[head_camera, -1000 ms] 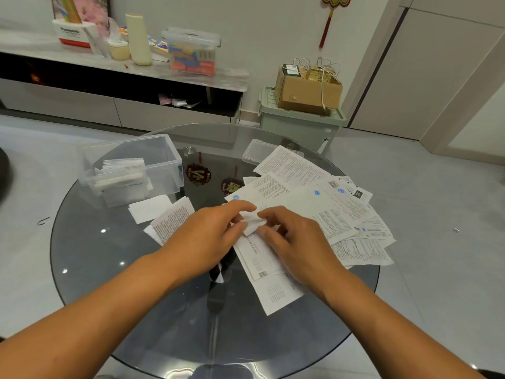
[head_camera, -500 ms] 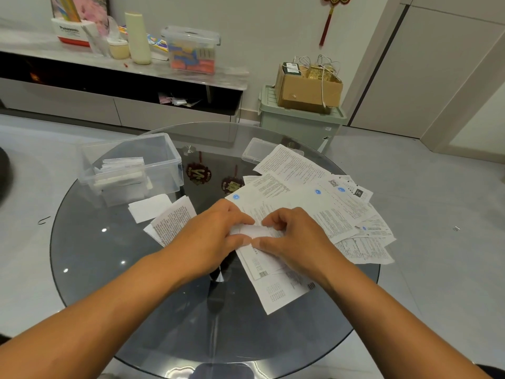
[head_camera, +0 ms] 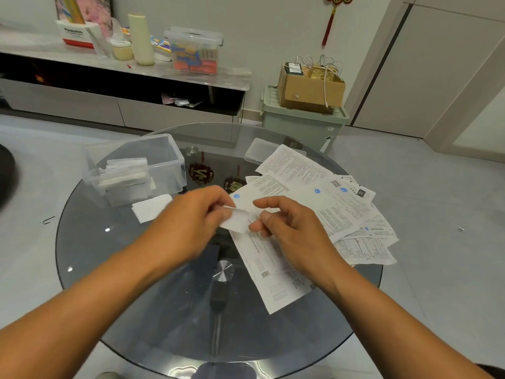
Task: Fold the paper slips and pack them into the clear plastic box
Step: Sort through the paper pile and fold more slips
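Mid-fold: both hands, left (head_camera: 188, 222) and right (head_camera: 289, 228), pinching one small slip (head_camera: 237, 220) right of clear box (head_camera: 175, 162); next, likely crease, then box.

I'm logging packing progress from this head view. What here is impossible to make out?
- How many folds the slip has: both hands' fingers cover its ends, and it's blurred.
- Count of slips in the clear plastic box: stacked, seen through hazy walls.
- Print on the loose sheets: too small.

Glossy glass, matte paper

Smoky glass table (head_camera: 136, 269) is shiny; paper slips (head_camera: 341, 209) look matte; plastic box (head_camera: 175, 160) is clear and smooth.
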`<state>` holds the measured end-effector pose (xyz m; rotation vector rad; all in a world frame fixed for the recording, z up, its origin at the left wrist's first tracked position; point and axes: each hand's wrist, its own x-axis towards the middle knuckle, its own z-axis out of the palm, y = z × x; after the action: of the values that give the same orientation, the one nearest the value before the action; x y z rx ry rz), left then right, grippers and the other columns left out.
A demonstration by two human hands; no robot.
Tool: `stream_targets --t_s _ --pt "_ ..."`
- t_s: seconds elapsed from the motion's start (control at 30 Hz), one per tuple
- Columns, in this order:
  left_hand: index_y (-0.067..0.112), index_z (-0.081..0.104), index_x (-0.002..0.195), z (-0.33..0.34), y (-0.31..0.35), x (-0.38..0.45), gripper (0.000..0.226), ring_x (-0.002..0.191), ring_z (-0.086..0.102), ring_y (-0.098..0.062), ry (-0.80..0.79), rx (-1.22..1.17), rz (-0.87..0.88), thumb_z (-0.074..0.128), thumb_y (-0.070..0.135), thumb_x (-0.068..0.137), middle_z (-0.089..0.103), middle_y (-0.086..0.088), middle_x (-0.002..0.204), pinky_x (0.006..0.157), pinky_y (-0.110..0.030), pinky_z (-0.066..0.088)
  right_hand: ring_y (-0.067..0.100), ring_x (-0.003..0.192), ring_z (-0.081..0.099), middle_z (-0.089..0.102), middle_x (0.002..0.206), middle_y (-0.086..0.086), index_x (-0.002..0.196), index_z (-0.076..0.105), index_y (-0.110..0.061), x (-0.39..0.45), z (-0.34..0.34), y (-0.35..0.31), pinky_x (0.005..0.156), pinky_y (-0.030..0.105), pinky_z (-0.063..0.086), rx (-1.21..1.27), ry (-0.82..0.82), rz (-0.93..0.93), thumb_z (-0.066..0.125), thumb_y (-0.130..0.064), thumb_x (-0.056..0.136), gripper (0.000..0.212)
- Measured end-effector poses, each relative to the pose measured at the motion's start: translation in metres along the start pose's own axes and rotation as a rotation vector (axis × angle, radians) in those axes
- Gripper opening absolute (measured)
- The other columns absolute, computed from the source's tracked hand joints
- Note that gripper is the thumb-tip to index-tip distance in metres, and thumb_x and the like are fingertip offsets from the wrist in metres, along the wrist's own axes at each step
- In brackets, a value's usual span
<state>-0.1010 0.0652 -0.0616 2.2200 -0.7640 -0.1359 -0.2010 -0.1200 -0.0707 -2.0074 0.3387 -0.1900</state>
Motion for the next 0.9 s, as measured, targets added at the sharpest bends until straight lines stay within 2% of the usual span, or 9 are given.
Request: stream_targets --t_s 0.17,0.27,0.4,0.47,0.53,0.6,0.67,0.77,0.9 --pt "0.027 0.063 0.078 -0.028 -0.034 0.003 0.016 0.071 0.061 -0.011 0.109 0.137 -0.177 0.069 0.025 0.093 0.066 0.008 0.073 0.06 -0.03 0.041 0.001 0.112 0.057 0.059 0.121 -0.029 0.118 0.064 -0.042 0.0 -0.001 0.008 0.103 0.039 0.05 -0.306 0.032 -0.025 0.063 -0.046 0.098 0.021" --pt "0.027 0.058 0.079 -0.025 -0.051 0.001 0.018 0.074 0.059 -0.015 0.133 0.225 -0.224 0.068 0.023 0.093 0.065 0.005 0.077 0.062 -0.032 0.044 0.006 0.127 0.047 0.049 0.137 -0.024 0.128 0.055 -0.044 -0.003 0.0 0.006 0.113 0.041 0.038 -0.467 0.014 -0.048 0.07 -0.055 0.09 0.043" --pt "0.03 0.05 0.093 -0.019 -0.051 -0.011 0.024 0.081 0.053 -0.025 0.208 0.461 -0.046 0.062 0.009 0.09 0.052 0.002 0.096 0.063 -0.039 0.046 0.015 0.136 0.043 0.041 0.151 -0.015 0.148 0.034 -0.043 -0.006 0.002 0.003 0.116 0.046 0.036 -0.603 -0.013 0.025 0.069 -0.066 0.082 0.078" --pt "0.022 0.055 0.102 -0.015 -0.044 -0.019 0.035 0.088 0.047 -0.026 0.173 0.588 0.052 0.063 -0.005 0.081 0.046 -0.001 0.102 0.062 -0.04 0.044 0.018 0.138 0.042 0.041 0.152 -0.011 0.153 0.03 -0.037 -0.009 0.002 -0.001 0.117 0.046 0.035 -0.667 -0.027 0.07 0.066 -0.064 0.086 0.08" --pt "0.017 0.059 0.104 -0.007 -0.035 -0.027 0.035 0.091 0.048 -0.024 0.073 0.726 0.056 0.064 -0.006 0.078 0.049 -0.002 0.102 0.058 -0.035 0.04 0.021 0.135 0.045 0.046 0.149 -0.005 0.152 0.034 -0.03 -0.013 0.003 -0.005 0.114 0.043 0.038 -0.735 -0.014 0.095 0.059 -0.056 0.094 0.069" --pt "0.021 0.058 0.105 -0.002 -0.027 -0.034 0.024 0.091 0.051 -0.02 0.003 0.863 0.028 0.064 0.007 0.086 0.053 0.001 0.102 0.057 -0.03 0.033 0.023 0.126 0.053 0.055 0.14 -0.001 0.145 0.043 -0.024 -0.015 0.004 -0.009 0.105 0.04 0.045 -0.79 0.009 0.102 0.053 -0.049 0.099 0.053" --pt "0.023 0.055 0.11 -0.001 -0.02 -0.035 0.02 0.095 0.052 -0.018 -0.025 0.935 -0.006 0.06 0.014 0.093 0.052 0.002 0.107 0.062 -0.028 0.033 0.024 0.116 0.058 0.061 0.13 0.0 0.136 0.051 -0.021 -0.017 0.004 -0.012 0.097 0.039 0.049 -0.801 0.021 0.1 0.049 -0.044 0.102 0.041" --pt "0.021 0.052 0.117 -0.006 -0.019 -0.029 0.033 0.105 0.05 -0.019 -0.035 1.006 -0.057 0.055 0.003 0.089 0.049 0.001 0.115 0.066 -0.029 0.034 0.024 0.099 0.062 0.067 0.111 0.001 0.123 0.058 -0.02 -0.019 -0.001 -0.015 0.084 0.039 0.052 -0.766 0.039 0.09 0.044 -0.039 0.103 0.03" --pt "0.021 0.064 0.115 -0.02 -0.031 -0.017 0.038 0.103 0.054 -0.023 0.021 1.05 -0.109 0.057 -0.002 0.085 0.06 0.0 0.109 0.066 -0.032 0.033 0.021 0.079 0.06 0.063 0.082 -0.003 0.093 0.06 -0.02 -0.022 -0.008 -0.011 0.067 0.035 0.049 -0.754 0.06 0.036 0.043 -0.031 0.103 0.023"
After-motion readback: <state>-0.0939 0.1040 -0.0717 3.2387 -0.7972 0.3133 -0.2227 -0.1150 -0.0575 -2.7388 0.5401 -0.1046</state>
